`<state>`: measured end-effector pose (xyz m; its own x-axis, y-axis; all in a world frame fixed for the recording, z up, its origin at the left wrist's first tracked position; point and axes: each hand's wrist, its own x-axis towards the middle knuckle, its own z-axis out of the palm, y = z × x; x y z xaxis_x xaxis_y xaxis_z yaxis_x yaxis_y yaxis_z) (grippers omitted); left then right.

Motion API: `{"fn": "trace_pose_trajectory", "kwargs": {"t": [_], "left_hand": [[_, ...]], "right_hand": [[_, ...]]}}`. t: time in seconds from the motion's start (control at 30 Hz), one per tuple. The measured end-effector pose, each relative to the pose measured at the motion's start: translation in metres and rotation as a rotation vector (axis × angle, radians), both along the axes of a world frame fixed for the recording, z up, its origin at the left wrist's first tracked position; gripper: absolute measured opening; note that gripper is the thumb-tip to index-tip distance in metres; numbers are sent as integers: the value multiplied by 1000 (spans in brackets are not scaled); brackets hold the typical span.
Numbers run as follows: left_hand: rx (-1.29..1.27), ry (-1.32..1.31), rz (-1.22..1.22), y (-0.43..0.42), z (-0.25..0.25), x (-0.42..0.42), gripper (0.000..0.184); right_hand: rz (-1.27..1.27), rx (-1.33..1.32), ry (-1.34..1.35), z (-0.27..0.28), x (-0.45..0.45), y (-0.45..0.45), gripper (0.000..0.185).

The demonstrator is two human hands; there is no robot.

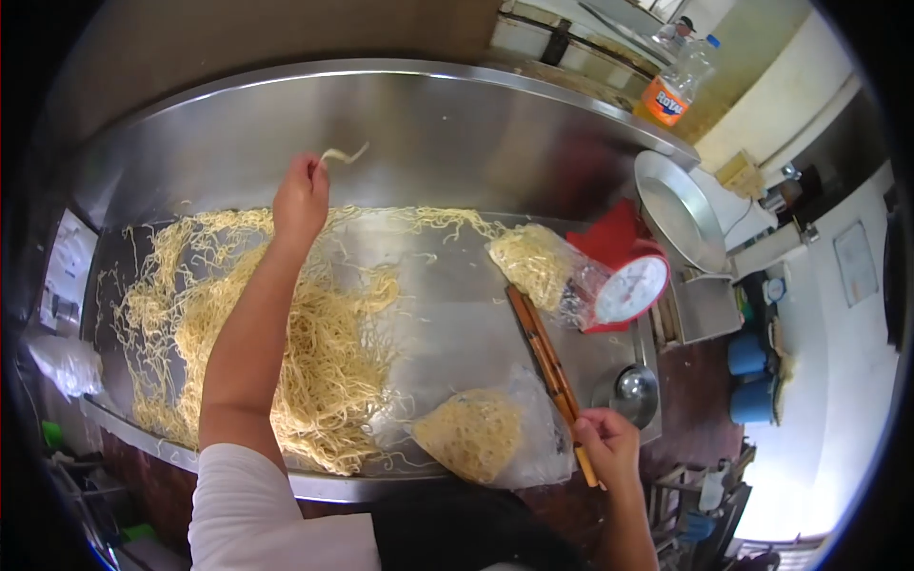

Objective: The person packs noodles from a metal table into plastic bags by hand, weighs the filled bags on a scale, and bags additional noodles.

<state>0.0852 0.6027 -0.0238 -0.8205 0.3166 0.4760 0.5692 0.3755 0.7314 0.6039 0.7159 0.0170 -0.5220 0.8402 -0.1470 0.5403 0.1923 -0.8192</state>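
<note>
Fingers, left hand (303, 195): pinching noodle strands (345, 155), held high, apparently for clearance over noodle heap (328, 381), left half of worktop (447, 324). Fingers, right hand (612, 447): gripping wooden sticks (543, 347) by near end, presumably for reach. Noodle bag (468, 433): near edge, right of heap.

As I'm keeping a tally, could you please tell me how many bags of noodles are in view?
2: one bag near the far end of the wooden sticks, another bag left of the right hand. More may be hidden.
</note>
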Motion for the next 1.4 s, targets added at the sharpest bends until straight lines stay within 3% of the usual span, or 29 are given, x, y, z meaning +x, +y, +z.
{"fn": "trace_pose_trajectory", "kwargs": {"t": [0.13,0.23,0.3,0.37,0.47,0.53,0.63,0.67,0.73,0.77,0.87,0.93,1.0,1.1,1.2,1.27,1.4], "left_hand": [[322,-159,-442,23,62,36,7],[180,-298,-700,44,94,106,4],[8,-330,-898,67,92,157,3],[-56,-329,-1049,97,74,210,5],[-45,-684,-1148,128,45,272,9],[-43,-945,-1161,137,34,298,12],[-32,-692,-1211,150,17,315,21],[-119,-767,-1106,161,16,318,25],[-284,-899,-882,187,18,322,34],[-214,-829,-861,204,6,328,46],[-279,-950,-732,244,1,350,52],[-182,-756,-684,260,-32,351,39],[-285,-612,-551,280,-101,331,26],[-5,-856,-506,259,-88,322,8],[200,-920,-465,244,-70,310,5],[251,-970,-484,237,-63,301,3],[237,-987,-557,223,-62,287,5]], "right_hand": [[3,-4,7,0,1,5,19],[-33,-35,136,-5,-3,19,38],[20,147,280,2,-26,26,55],[58,127,392,14,-56,32,64],[130,7,561,-16,-75,45,54],[119,-194,578,-39,-65,60,44],[-3,-416,529,-41,-33,74,31],[-60,-475,498,-37,-20,78,28],[-130,-449,551,-36,-4,86,26],[-161,-433,575,-35,2,89,25],[-123,-412,653,-27,10,96,24],[-102,-438,651,-17,14,101,27],[-73,-495,647,-8,20,107,29],[-52,-665,670,-2,28,120,31],[-10,-825,736,0,15,140,35],[113,-847,788,-3,-2,155,37],[369,-1284,1129,-33,-54,182,37]]}}
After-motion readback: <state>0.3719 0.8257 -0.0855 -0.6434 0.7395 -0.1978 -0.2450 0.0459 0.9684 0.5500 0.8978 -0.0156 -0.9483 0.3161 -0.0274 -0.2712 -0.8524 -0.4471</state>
